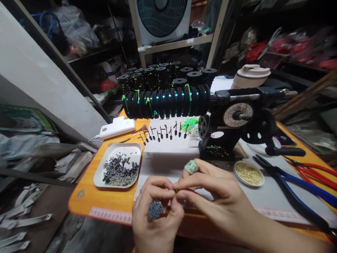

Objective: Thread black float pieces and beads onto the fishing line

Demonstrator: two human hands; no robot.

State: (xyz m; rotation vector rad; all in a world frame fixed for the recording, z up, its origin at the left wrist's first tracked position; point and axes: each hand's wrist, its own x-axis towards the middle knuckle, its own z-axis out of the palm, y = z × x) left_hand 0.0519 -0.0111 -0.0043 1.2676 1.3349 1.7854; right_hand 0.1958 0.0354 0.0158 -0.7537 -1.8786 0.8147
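pinching tiny dark blurred piece [175, 192] btwn tips of L hand [160, 228] & R hand [218, 189], both nearly closed, blue-grey round clump [156, 209] held in curled L fingers, nr sq. white tray [112, 150] w/ dk bits [118, 172]

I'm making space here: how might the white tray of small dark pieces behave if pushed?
The tray will probably slide flat rather than tip, being broad and low-walled. Its loose pieces may shift or roll, since many look like tiny cylinders.
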